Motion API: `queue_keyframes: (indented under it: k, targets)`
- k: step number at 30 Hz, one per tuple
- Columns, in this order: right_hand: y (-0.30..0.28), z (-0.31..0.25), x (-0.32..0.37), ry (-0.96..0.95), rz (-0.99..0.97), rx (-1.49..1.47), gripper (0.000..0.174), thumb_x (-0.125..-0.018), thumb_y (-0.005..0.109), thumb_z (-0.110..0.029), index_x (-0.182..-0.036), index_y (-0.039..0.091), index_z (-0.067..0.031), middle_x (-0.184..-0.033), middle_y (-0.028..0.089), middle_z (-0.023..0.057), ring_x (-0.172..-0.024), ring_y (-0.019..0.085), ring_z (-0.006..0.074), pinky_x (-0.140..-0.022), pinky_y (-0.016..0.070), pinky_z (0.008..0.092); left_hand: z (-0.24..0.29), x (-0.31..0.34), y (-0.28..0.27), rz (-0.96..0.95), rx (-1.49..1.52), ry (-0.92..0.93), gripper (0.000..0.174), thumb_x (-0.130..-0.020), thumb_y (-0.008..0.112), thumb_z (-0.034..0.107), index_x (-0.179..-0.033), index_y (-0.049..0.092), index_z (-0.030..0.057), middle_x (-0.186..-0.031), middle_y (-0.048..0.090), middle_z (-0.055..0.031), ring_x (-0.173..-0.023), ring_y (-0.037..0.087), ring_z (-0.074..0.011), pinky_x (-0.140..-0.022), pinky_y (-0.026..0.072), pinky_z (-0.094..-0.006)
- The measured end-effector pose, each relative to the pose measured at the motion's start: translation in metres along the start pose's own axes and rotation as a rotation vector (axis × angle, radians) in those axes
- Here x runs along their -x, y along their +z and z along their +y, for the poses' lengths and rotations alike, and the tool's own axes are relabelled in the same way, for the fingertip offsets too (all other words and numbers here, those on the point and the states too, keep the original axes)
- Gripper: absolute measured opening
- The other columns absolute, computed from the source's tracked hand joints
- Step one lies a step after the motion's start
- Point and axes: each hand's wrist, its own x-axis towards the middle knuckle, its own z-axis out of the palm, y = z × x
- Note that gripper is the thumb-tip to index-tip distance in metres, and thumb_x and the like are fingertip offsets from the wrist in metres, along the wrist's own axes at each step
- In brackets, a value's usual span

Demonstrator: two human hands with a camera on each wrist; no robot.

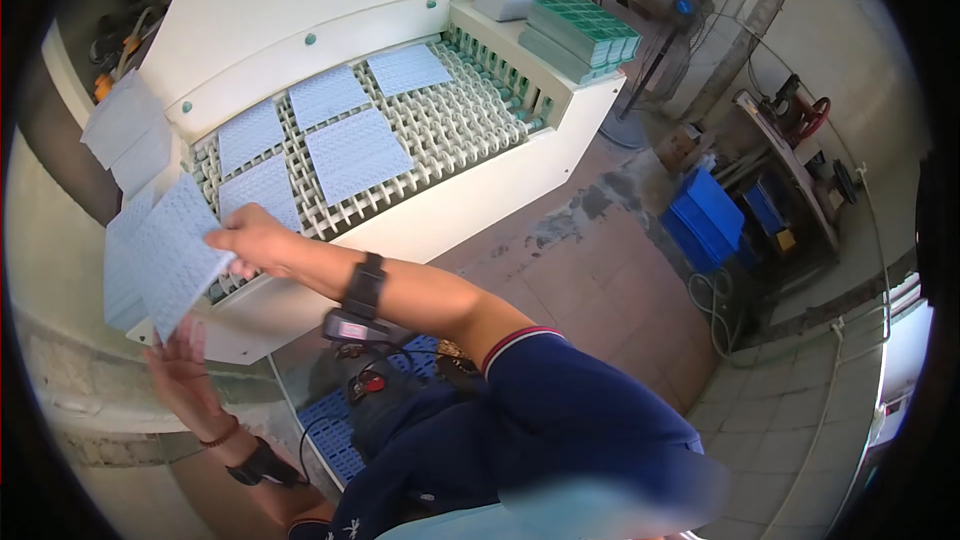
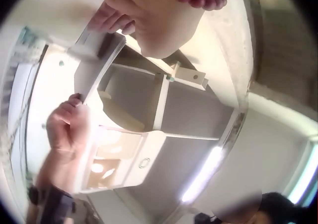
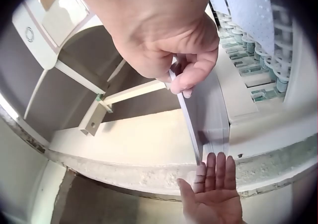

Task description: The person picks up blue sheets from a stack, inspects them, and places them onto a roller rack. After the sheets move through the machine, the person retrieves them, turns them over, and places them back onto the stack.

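My right hand (image 1: 258, 240) pinches the edge of a thin, light-blue rectangular panel (image 1: 180, 250) with rows of small marks. The panel is tilted at the machine's left end. In the right wrist view its narrow edge (image 3: 191, 127) runs down from the thumb and fingers. My left hand (image 1: 185, 375) has its palm turned up and fingers extended, fingertips right at the panel's lower corner. From the left wrist view, the right hand (image 2: 67, 125) grips the panel's far end. Behind the held panel, a stack of similar panels (image 1: 122, 275) is partly hidden.
Several light-blue panels (image 1: 357, 153) lie on the white roller conveyor (image 1: 470, 100). More panels (image 1: 128, 130) lean at its left end. Green trays (image 1: 580, 30) are stacked on the far right corner, beside a white stack (image 1: 507, 0). Blue bins (image 1: 703, 220) stand on the floor.
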Motion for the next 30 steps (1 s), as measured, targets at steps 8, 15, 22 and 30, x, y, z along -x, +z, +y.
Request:
queue_keyframes:
  k: [8,15,22,30]
  targets:
    - [-0.068,0.019,0.091,0.025,0.038,0.091,0.026,-0.082,0.058,-0.020,-0.074,0.059,0.0049,-0.055,0.054,0.0060,-0.040,0.047,0.0089,-0.035,0.0376,0.0206,-0.076,0.036,0.031,-0.113,0.286,-0.243,0.040,-0.089,0.041,0.015,-0.123,0.034,-0.0050,-0.122,0.044,-0.0174,-0.110,0.046,-0.0270,-0.091,0.0401,-0.0441]
    - [-0.102,0.018,0.124,-0.064,0.092,0.736,0.037,-0.081,0.058,-0.030,-0.088,0.055,0.0064,-0.063,0.059,0.0165,-0.053,0.060,0.0236,-0.053,0.0475,0.0336,-0.112,0.051,0.047,-0.188,0.102,-0.259,0.041,-0.086,0.044,0.011,-0.124,0.036,-0.0020,-0.116,0.048,-0.0155,-0.104,0.050,-0.0266,-0.085,0.0440,-0.0398]
    - [-0.103,0.028,0.127,-0.350,0.456,1.057,0.026,-0.076,0.059,-0.025,-0.079,0.059,0.0007,-0.064,0.059,0.0179,-0.058,0.058,0.0312,-0.056,0.0463,0.0381,-0.122,0.056,0.057,-0.150,0.016,-0.246,0.041,-0.084,0.046,0.005,-0.123,0.037,-0.0027,-0.112,0.051,-0.0143,-0.100,0.053,-0.0244,-0.083,0.0457,-0.0365]
    - [-0.228,-0.006,0.116,-0.087,0.618,0.462,0.026,-0.080,0.060,-0.024,-0.080,0.063,0.0016,-0.057,0.052,0.0009,-0.044,0.046,0.0082,-0.040,0.0373,0.0216,-0.103,0.063,0.034,-0.096,0.139,-0.268,0.039,-0.083,0.049,0.002,-0.120,0.039,-0.0048,-0.110,0.052,-0.0149,-0.098,0.055,-0.0239,-0.084,0.0458,-0.0359]
